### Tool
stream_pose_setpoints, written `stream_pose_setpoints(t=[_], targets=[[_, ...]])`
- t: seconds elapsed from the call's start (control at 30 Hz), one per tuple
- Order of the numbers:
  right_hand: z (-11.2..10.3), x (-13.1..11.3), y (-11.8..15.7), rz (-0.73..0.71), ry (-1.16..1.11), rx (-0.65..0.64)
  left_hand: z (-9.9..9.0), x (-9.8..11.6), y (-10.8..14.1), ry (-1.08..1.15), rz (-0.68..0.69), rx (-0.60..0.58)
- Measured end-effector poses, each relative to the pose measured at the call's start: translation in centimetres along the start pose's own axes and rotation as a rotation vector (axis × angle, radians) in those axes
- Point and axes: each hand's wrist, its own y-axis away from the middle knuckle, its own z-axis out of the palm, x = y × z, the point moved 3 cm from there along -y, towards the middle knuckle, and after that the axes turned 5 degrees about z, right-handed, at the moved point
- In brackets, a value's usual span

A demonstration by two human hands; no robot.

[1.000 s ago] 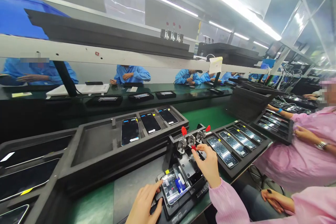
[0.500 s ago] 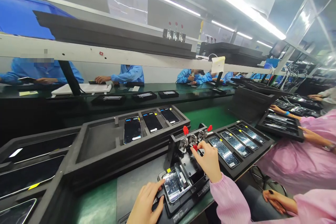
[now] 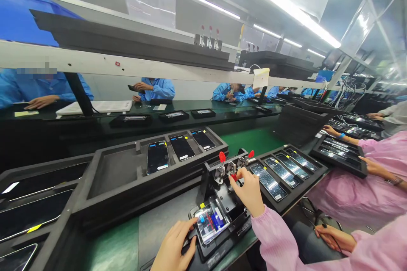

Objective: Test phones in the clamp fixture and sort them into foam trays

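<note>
A black test fixture (image 3: 227, 197) with upright toggle clamps stands in front of me, a phone screen module (image 3: 210, 222) lying in it. The module's display is lit with blue and red patches, and a yellow tab sticks out at its upper corner. Between thumb and fingers, my right hand (image 3: 249, 188) grips the red handle (image 3: 233, 177) of the middle toggle clamp. My left hand (image 3: 176, 241) is open at the fixture's left side, its index fingertip at the module's edge and its thumb apart, near the base.
Behind the fixture is a black foam tray (image 3: 111, 173) with several phone screens. Another tray (image 3: 288, 190) with several modules lies right. More screens (image 3: 38, 207) sit at left. A co-worker in pink (image 3: 359, 194) holds a tray (image 3: 340, 156). Co-workers in blue sit across the bench.
The module in the fixture has lit up with coloured patches. Both my hands keep their places on the fixture. Across the bench, a co-worker has raised a dark object.
</note>
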Motion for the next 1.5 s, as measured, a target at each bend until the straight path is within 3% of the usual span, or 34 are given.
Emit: stream_pose_setpoints(t=[0.17, 0.3, 0.43, 0.6, 0.7, 0.77, 0.83, 0.97, 1.07, 1.13, 1.33, 1.5], targets=[[-0.9, -0.6, -0.2, 0.033, -0.107, 0.02, 0.2, -0.1, -0.2, 0.019, 0.008, -0.026], [-3.5, -1.5, -0.9, -0.011, -0.164, 0.207, 0.1, 0.1, -0.3, 0.013, 0.027, -0.038], [-5.8, -1.6, -3.3, -0.094, -0.146, 0.362, 0.4, 0.4, -0.7, 0.011, 0.036, -0.031], [-6.4, -0.7, -6.6, -0.178, -0.154, 0.205, 1.8, 0.8, -2.4, 0.047, 0.029, -0.077], [-6.6, 0.2, -5.3, -0.186, -0.149, 0.244, 2.3, 1.2, -3.7, 0.068, -0.007, -0.108], [-6.4, 1.2, -2.8, -0.16, -0.119, 0.334, 2.5, 1.6, -4.3, 0.063, -0.011, -0.117], [-5.4, 2.4, 0.0, -0.113, -0.057, 0.325, 2.5, 1.8, -4.8, 0.032, -0.012, -0.12], [-1.9, 4.3, 3.3, 0.034, 0.086, -0.009, 2.8, 2.0, -5.1, -0.077, -0.018, -0.148], [-1.0, 4.8, 3.3, 0.122, 0.098, -0.13, 2.9, 2.2, -5.2, -0.152, -0.005, -0.17], [-1.3, 4.8, 2.8, 0.147, 0.052, -0.109, 2.9, 2.3, -5.1, -0.174, 0.008, -0.176], [-2.2, 4.2, 2.6, 0.112, -0.163, 0.151, 2.3, 2.2, -4.6, -0.081, -0.007, -0.133], [-1.4, 3.9, 2.2, 0.079, -0.126, 0.169, 2.3, 1.8, -4.2, -0.019, -0.012, -0.109]])
